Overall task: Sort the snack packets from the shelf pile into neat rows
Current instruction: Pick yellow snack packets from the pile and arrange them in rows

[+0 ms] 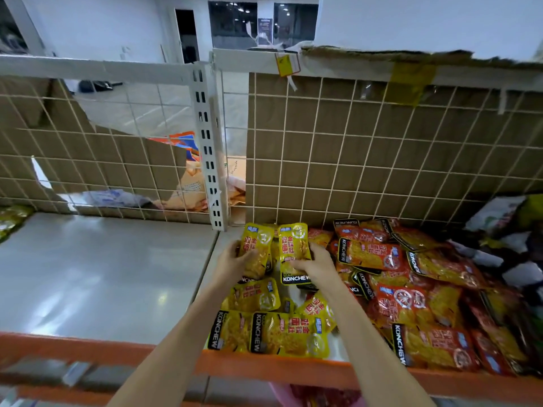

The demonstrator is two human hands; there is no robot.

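Your left hand (232,261) grips one yellow packet (257,248), fingers curled round its left edge, and holds it upright near the back of the shelf (102,274). Your right hand (316,264) grips a second yellow packet (293,251), fingers wrapped over its lower part just above the black KONCHEW band. The two packets stand side by side, edges almost touching, both just in front of the wire grid (352,148) at the shelf's back, beside the white slotted upright (209,160).

Below your hands, more yellow packets (288,333) lie flat by the orange front rail (264,365), two of them side by side with their black bands to the left. To your right the red packets (411,289) sit in a loose overlapping pile that runs from the grid to the front rail. Past them, at the far right, lies a jumble of white and dark wrappers, too blurred to tell apart.

Brown cardboard (396,136) backs the grid on the right; on the left it is torn, with floor showing through. The left shelf bay carries a few greenish packets (11,218) at its far left edge.
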